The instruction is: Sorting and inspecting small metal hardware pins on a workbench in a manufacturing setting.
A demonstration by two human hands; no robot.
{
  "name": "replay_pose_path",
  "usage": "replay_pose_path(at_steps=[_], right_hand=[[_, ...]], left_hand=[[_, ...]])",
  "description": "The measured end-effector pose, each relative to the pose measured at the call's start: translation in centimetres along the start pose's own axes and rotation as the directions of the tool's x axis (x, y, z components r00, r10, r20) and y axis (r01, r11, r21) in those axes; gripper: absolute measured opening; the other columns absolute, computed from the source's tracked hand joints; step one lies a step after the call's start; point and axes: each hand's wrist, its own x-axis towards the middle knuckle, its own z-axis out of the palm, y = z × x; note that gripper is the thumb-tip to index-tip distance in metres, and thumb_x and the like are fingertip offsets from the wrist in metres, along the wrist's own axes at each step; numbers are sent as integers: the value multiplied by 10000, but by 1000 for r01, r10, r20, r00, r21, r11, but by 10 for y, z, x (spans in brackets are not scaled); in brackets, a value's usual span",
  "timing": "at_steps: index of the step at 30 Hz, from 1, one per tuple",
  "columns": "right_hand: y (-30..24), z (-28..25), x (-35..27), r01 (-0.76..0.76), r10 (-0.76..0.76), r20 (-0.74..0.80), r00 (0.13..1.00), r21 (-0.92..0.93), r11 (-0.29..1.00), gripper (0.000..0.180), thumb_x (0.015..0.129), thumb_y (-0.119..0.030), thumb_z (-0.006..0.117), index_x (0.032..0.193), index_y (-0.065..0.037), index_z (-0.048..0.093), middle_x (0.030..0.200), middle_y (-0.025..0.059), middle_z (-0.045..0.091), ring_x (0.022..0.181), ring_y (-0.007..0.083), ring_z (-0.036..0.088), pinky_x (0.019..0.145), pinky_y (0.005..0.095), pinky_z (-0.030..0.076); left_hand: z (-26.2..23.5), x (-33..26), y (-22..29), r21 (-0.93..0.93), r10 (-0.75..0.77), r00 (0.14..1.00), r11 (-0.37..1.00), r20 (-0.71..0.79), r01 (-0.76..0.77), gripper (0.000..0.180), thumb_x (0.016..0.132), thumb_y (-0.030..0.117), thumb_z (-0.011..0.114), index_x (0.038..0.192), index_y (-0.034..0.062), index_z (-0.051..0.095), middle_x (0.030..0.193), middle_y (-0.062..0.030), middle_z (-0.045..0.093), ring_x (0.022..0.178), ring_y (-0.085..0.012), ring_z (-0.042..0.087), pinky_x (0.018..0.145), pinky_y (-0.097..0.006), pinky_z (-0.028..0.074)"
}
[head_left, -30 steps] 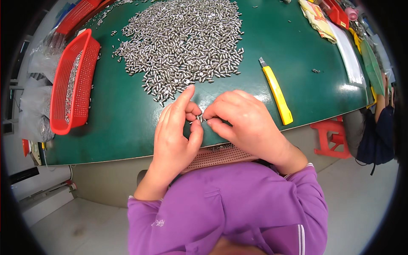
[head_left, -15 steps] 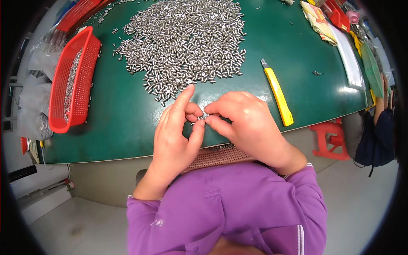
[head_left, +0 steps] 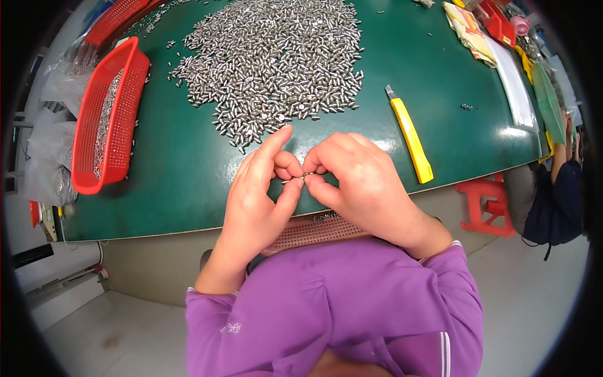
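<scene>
Largely unchanged around me: the green desk (head_left: pixel 440 125) spreads wide, and the heap of silvery metal pieces (head_left: pixel 276 56) lies on its far middle, same outline as a second ago. Long red basket (head_left: pixel 124 135) at the left, with similar small metal in it; has not shifted. Left hand (head_left: pixel 254 188) at the near edge, index finger raised toward the heap, thumb and another finger nearly closed in a pinch. Right hand (head_left: pixel 364 169) opposite, thumb and forefinger curled to a narrow pinch. Yellow knife (head_left: pixel 411 141) untouched farther right, blade end pointing far.

Change is at the fingertips: a moment ago a small gap showed bits of metal between my hands; now the tips meet, and the small metal pieces (head_left: pixel 306 174) are mostly covered. Both hands seem to grip them, near side of the heap; count hidden. I judge the work is now fine two-handed handling, apart from the heap.
</scene>
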Motion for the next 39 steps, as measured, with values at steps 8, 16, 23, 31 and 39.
replay_pose_path(at_steps=[8, 16, 23, 31, 39], right_hand=[[-7, -6, 2, 39, -32, 68, 997, -106, 994, 166, 756, -33, 700, 863, -40, 573, 790, 118, 557, 748, 321, 558, 681, 433, 478], [0, -6, 2, 6, -8, 92, 996, 23, 1000, 157, 771, -31, 705, 885, -42, 598, 808, 119, 587, 773, 334, 581, 706, 441, 489], [2, -7, 2, -23, 16, 107, 994, 61, 998, 201, 773, -89, 757, 921, -55, 626, 828, 103, 600, 789, 324, 589, 721, 432, 489], [-2, -4, 1, 19, -18, 67, 998, -17, 1000, 220, 751, -101, 767, 901, -62, 611, 851, 103, 563, 790, 319, 569, 712, 431, 483], [-3, 5, -4, 80, -80, 4, 997, -113, 990, 157, 776, -54, 717, 875, -63, 595, 838, 97, 521, 770, 296, 545, 688, 412, 487]], left_hand=[[2, 0, -1, 20, 23, 999, 1000, -25, -23, 685, 805, -106, 662, 1452, 37, 486, 914, 14, 628, 866, -77, 581, 789, -235, 431], [0, 0, 0, 4, -11, 1000, 1000, -6, 11, 705, 802, -105, 660, 1465, 44, 473, 904, 17, 617, 864, -79, 577, 787, -238, 426], [-1, 2, 4, -25, -21, 1000, 999, -8, 20, 773, 786, -85, 645, 1509, 39, 402, 947, -24, 616, 850, -132, 578, 780, -283, 456], [-1, 2, 4, 11, -15, 999, 1000, -28, 15, 789, 785, -79, 630, 1522, 32, 373, 971, -58, 612, 822, -168, 592, 758, -319, 488], [-1, 3, 6, 30, 11, 999, 999, -35, -10, 773, 781, -114, 574, 1516, 40, 391, 982, -74, 612, 819, -178, 595, 767, -330, 505]])
